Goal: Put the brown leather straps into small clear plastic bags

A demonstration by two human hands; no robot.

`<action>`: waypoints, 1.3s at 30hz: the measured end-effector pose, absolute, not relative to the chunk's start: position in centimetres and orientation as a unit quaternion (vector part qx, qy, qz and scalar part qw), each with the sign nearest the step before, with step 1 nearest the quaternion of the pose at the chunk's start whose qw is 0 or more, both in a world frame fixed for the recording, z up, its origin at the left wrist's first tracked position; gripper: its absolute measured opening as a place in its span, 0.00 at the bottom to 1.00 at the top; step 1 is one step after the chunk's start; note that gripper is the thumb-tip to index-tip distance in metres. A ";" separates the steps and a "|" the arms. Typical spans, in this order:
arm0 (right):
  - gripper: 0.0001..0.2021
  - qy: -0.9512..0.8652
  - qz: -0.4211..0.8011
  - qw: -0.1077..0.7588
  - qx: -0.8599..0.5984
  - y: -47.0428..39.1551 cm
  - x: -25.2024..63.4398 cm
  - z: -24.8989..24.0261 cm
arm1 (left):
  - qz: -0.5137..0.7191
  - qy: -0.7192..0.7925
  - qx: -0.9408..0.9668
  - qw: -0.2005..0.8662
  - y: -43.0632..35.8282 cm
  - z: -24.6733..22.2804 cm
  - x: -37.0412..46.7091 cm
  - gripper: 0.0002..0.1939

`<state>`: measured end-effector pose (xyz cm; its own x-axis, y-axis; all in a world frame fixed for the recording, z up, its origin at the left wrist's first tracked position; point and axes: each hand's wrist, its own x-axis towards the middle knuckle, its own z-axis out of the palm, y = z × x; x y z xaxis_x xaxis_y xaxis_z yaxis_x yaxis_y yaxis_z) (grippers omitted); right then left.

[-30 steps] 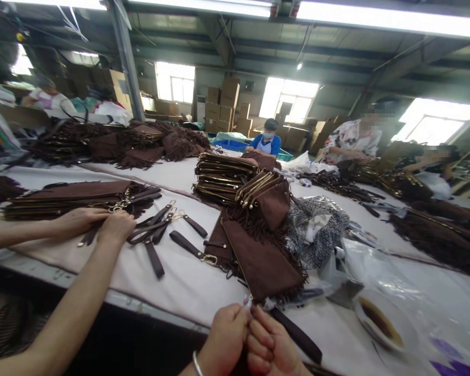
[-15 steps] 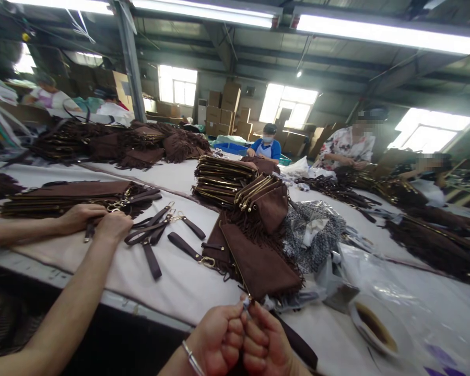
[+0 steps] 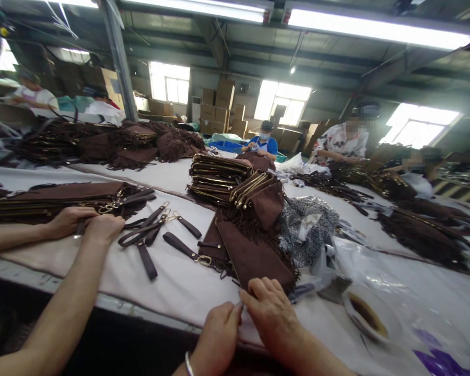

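Observation:
At the near table edge my left hand [image 3: 219,330], with a silver bangle at its wrist, is closed in a pinch. What lies between thumb and finger is too small to make out. My right hand [image 3: 273,316] is closed too, back of the hand up, its thumb tip by the left fingertips. Its curled fingers overlap the near end of a brown fringed pouch [image 3: 254,250], and their hold is hidden. Beside that pouch lies a dark wrist strap [image 3: 182,246] with a gold clasp. Beyond it, gold-zipped brown pouches [image 3: 219,177] are stacked.
To the left, a co-worker's hands [image 3: 104,228] work near more stacked pouches [image 3: 58,201]. Several loose wrist straps [image 3: 147,260] lie between us. On the right are crumpled patterned wrapping [image 3: 311,230], clear plastic [image 3: 372,266] and a tape roll [image 3: 366,316]. Other people sit across the table.
My right hand has turned from palm up to back up and moved up over the pouch's near end. My left hand has rolled inward, still pinching. The view has shifted slightly right.

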<state>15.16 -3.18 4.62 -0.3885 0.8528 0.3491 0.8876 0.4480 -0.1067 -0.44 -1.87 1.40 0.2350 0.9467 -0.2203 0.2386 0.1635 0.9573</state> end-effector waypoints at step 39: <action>0.08 -0.832 -0.134 0.270 -0.465 -2.5 15.3 2.4 | 0.271 0.403 0.164 0.859 -1.3 2.2 -0.2 0.14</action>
<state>15.32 -2.48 2.43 -0.4221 0.7013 0.5745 0.8465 0.5317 -0.0271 -0.22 -1.28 2.20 0.5282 0.5975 -0.6033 -0.3329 0.7993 0.5003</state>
